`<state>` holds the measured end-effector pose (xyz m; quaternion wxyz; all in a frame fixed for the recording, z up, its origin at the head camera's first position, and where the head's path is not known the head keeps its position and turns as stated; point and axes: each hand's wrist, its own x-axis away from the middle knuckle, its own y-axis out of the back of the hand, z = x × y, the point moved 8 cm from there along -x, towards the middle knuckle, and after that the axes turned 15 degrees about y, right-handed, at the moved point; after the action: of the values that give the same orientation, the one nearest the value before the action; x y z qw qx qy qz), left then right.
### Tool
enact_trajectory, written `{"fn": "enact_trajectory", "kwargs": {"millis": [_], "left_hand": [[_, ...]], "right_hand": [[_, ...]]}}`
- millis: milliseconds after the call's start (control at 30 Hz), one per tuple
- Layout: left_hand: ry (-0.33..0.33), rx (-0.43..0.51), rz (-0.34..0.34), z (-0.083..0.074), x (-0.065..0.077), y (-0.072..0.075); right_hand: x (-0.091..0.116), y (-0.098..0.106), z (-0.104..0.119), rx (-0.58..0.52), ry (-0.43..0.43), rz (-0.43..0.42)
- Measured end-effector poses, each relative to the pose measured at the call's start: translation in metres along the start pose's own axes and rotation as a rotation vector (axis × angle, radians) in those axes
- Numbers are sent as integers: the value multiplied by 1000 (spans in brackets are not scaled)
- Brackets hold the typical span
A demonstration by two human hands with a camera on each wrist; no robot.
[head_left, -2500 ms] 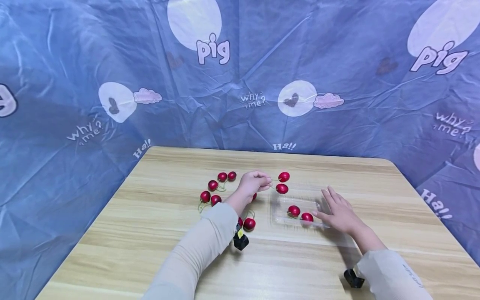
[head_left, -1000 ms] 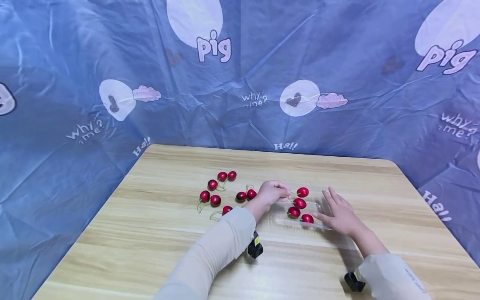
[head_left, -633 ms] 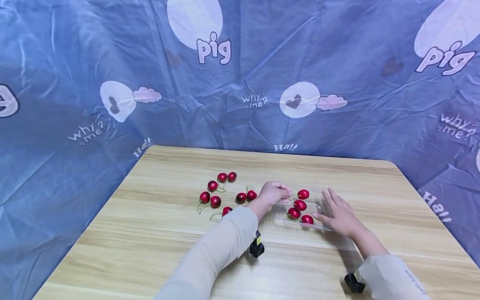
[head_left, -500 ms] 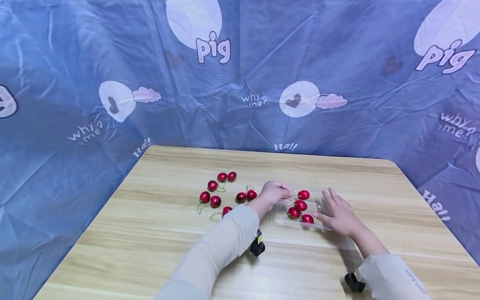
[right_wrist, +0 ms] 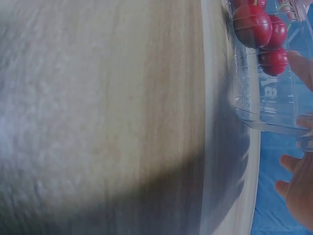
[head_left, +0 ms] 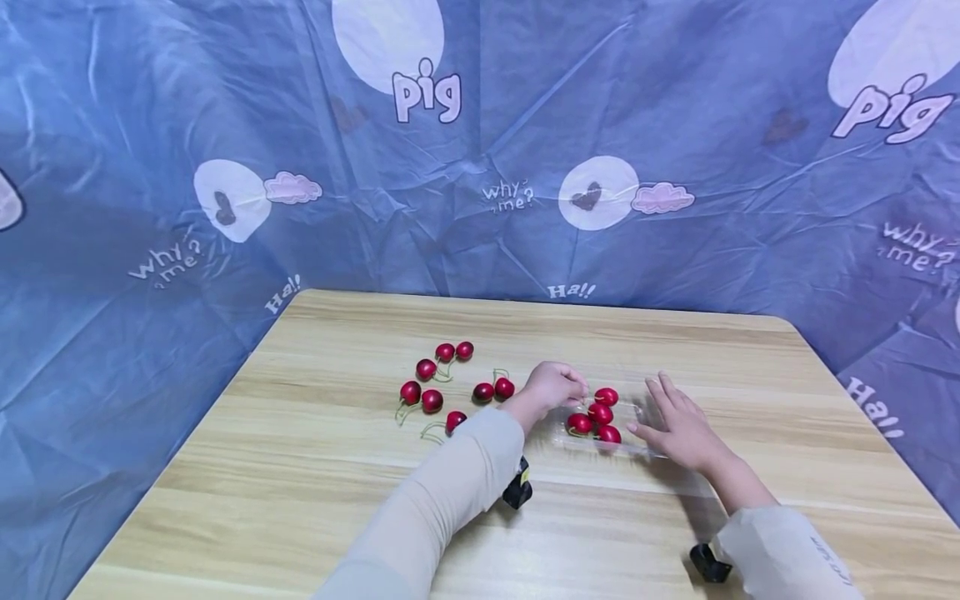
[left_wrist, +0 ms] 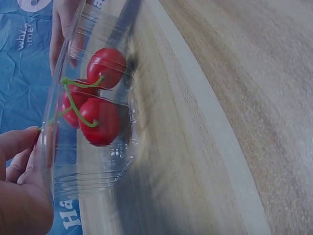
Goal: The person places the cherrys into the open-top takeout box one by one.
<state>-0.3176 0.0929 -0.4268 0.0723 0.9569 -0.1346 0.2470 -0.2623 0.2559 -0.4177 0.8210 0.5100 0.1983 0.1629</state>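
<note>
In the head view my left hand [head_left: 553, 385] is at the left side of a clear plastic container [head_left: 637, 451]. Its thumb and fingertip pinch the end of a green cherry stem [left_wrist: 57, 115], seen in the left wrist view. Red cherries [head_left: 600, 414] lie grouped inside the container, some with their stems showing. At the container's right end my right hand [head_left: 678, 425] has its fingers spread and fairly straight. The right wrist view shows the right hand's fingers [right_wrist: 302, 68] beside the clear wall.
Several more stemmed cherries [head_left: 431, 401] lie on the wooden table [head_left: 285, 467], left of the container, one partly behind my left sleeve [head_left: 442, 492]. A blue printed cloth [head_left: 480, 250] hangs behind the table. Each wrist carries a small black camera [head_left: 708, 563].
My left hand has brought a pair of cherries rightward and lowered it into the container. The cherries inside have shifted closer together. My right hand has stayed at the container's right end.
</note>
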Motion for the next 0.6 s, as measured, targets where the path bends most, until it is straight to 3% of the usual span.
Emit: {"fn": "enact_trajectory", "kwargs": {"millis": [233, 600], "left_hand": [[3, -113, -65, 2, -2, 0], [-13, -297, -86, 0, -1, -5]], "right_hand": [[0, -2, -2, -9, 8, -25], [1, -2, -2, -23, -1, -31]]}}
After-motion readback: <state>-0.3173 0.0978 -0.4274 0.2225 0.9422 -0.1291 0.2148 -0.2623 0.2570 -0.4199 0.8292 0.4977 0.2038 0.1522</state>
